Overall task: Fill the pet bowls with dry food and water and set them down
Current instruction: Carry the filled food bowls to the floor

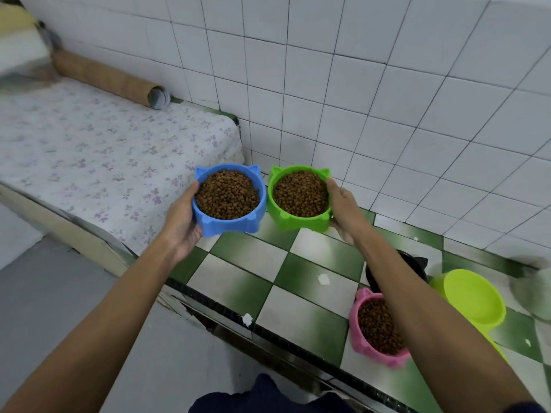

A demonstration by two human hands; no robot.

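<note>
Two full bowls held over a checked ledge

A ledge [301,281] tiled in green and white checks runs along a wall [387,84] of white tiles. Left of it lies a mattress [89,150] with a small purple flower print, and a brown roll [104,74] rests against the wall at its far edge. A grey floor [74,308] lies below.

Both arms reach forward. The left hand [183,222] grips the blue bowl [229,199] at its left side, thumb on the rim and fingers underneath. The right hand [343,208] grips the green bowl [299,198] at its right side, thumb over the rim. Both bowls have cat ears on the rim, are heaped with brown kibble [228,193] and are held side by side, close together, above the ledge near the mattress corner; whether they touch the tiles cannot be told.

On the ledge to the right stands a pink bowl [362,338] filled with kibble, partly hidden by the right forearm. Behind the forearm is a black bowl [417,265], mostly hidden. Beside these sits a lime bowl [474,296], tilted, with nothing inside. A few white specks lie on the tiles
</note>
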